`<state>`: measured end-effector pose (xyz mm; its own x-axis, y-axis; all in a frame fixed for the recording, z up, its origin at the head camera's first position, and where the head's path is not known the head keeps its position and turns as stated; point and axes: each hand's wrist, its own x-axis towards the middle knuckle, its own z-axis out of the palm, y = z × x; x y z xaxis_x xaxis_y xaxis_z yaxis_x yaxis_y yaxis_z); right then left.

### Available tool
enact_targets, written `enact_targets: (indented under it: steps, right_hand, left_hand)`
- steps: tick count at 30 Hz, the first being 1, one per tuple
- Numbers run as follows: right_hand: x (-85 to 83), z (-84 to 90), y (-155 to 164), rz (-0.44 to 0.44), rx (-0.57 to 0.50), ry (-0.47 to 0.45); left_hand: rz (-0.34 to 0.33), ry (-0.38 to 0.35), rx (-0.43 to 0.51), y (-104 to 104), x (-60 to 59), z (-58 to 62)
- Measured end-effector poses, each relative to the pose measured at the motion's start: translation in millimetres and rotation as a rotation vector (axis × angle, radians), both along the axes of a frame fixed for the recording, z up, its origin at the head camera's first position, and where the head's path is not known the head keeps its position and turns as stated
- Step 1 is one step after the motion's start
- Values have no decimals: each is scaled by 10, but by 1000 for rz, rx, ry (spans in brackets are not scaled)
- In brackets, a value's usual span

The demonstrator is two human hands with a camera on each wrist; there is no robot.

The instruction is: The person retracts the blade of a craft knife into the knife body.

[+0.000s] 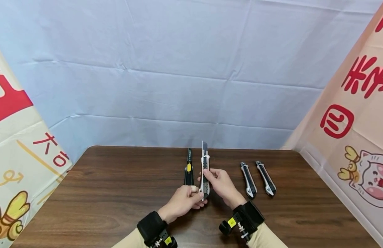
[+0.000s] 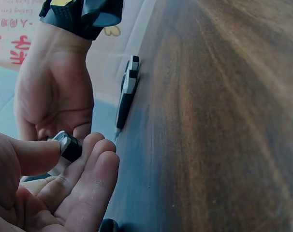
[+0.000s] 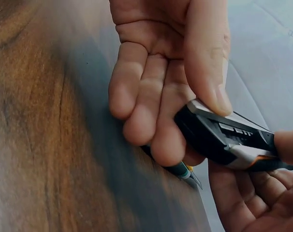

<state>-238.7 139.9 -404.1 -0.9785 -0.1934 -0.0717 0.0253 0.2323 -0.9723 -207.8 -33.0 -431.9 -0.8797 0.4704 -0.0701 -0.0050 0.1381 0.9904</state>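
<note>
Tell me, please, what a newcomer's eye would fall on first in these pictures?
Most striking is the grey utility knife, held upright mid-table with its blade out, the left hand gripping its lower end and the right hand its body. A black-and-yellow knife lies just left of it, and two closed knives lie to the right on the wooden table.

Utility knife [image 1: 205, 172]: black matt plastic, silvery metal trim; table [image 1: 110, 193]: dark wood grain, smooth, slight sheen; backdrop [image 1: 179, 69]: creased pale cloth
</note>
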Motion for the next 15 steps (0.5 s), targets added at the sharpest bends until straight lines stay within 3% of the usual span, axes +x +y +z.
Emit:
enact_targets:
  steps: [15]
  right_hand:
    - [32, 47, 11, 17, -1, 7]
  left_hand:
    - [9, -7, -2, 17, -12, 19]
